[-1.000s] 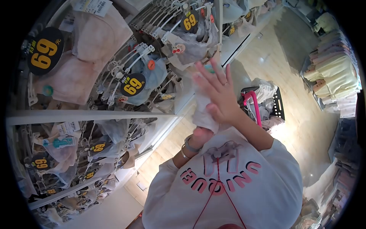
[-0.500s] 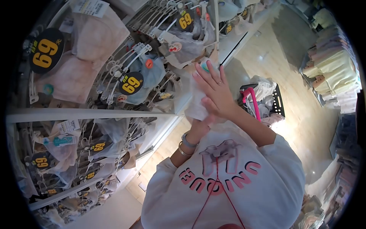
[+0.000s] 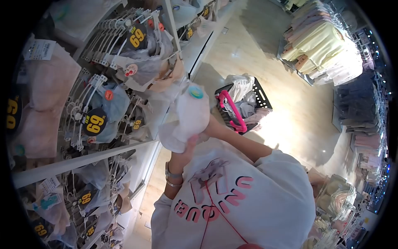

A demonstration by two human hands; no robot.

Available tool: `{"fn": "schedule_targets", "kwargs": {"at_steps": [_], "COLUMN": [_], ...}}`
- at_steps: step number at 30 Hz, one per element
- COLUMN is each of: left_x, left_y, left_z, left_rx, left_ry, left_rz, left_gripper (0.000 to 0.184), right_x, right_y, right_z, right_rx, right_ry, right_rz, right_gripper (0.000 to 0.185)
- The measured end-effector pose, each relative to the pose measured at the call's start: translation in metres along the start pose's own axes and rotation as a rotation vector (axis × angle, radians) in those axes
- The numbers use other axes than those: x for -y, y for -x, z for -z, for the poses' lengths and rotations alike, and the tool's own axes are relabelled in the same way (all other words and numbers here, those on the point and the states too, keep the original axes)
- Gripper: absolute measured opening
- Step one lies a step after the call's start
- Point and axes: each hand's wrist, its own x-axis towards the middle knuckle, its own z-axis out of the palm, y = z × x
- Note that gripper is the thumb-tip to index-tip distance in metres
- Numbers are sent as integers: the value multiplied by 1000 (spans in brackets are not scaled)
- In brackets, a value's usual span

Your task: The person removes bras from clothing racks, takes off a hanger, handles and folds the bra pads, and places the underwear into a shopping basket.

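Note:
A white bra [image 3: 191, 110] with smooth moulded cups and a round teal sticker [image 3: 195, 92] is held up in front of my chest. My left hand [image 3: 189, 146], below a watch and a bangle, grips its lower edge, with the thumb across the front. From the right, my right hand [image 3: 208, 128] reaches behind the upper cup; the fabric hides its fingers. Close by on the left, bras on white hangers [image 3: 143, 68] hang in rows with round black "69" tags [image 3: 95, 122].
On the floor ahead stands a black shopping basket [image 3: 262, 95] with a pink handle [image 3: 232, 111], holding garments. Folded or hung yellow clothing [image 3: 317, 43] is on a rack at the far right. A white shelf edge [image 3: 87, 162] runs along the left.
My right hand, earlier spread flat over the front of the bra, is now behind it. The cups and sticker show fully. The view has turned right, shifting the racks leftward.

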Motion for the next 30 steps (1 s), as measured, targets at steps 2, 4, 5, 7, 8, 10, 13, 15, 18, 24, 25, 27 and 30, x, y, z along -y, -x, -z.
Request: {"fn": "schedule_targets", "kwargs": {"at_steps": [2, 4, 5, 7, 8, 10, 13, 15, 18, 24, 25, 27, 30], "left_x": [-20, -7, -2, -2, 0, 10, 31, 35, 41, 52, 54, 58, 57], "left_y": [-11, -10, -8, -10, -12, -14, -16, -28, -48, -92, -97, -106, -117], "left_z": [-1, -9, -13, -17, -13, -7, -8, -17, -37, -75, -85, -105, -137], "left_rx": [149, 45, -8, 43, 96, 216, 281, 284, 339, 501, 510, 524, 597], "left_ry": [-369, -205, -124, -9, -24, -62, -53, -122, -204, -344, -377, -425, -485], "left_rz": [-193, -122, -79, 14, 78, 191, 330, 342, 374, 433, 439, 399, 319], "left_gripper": [41, 44, 45, 50, 50, 47, 43, 43, 42, 43, 43, 43, 45], "right_x": [4, 25, 41, 45, 43, 16, -1, -24, -76, -183, -193, -201, -214], "right_y": [-9, -10, -7, -2, 2, 17, 36, 42, 49, 68, 71, 78, 91], "right_z": [26, 61, 83, 128, 150, 198, 237, 256, 292, 335, 340, 346, 355], "right_rx": [-147, -292, -384, -609, -675, -718, -784, -770, -761, -912, -922, -948, -987], "right_ry": [165, 19, -145, 66, 76, 338, 253, 403, 601, 583, 598, 544, 445], "right_rz": [89, -84, -270, -252, -253, -119, -205, -287, -479, -561, -598, -657, -732], "right_gripper": [34, 20, 16, 14, 11, 9, 18, 26, 39, 50, 50, 51, 52]}}
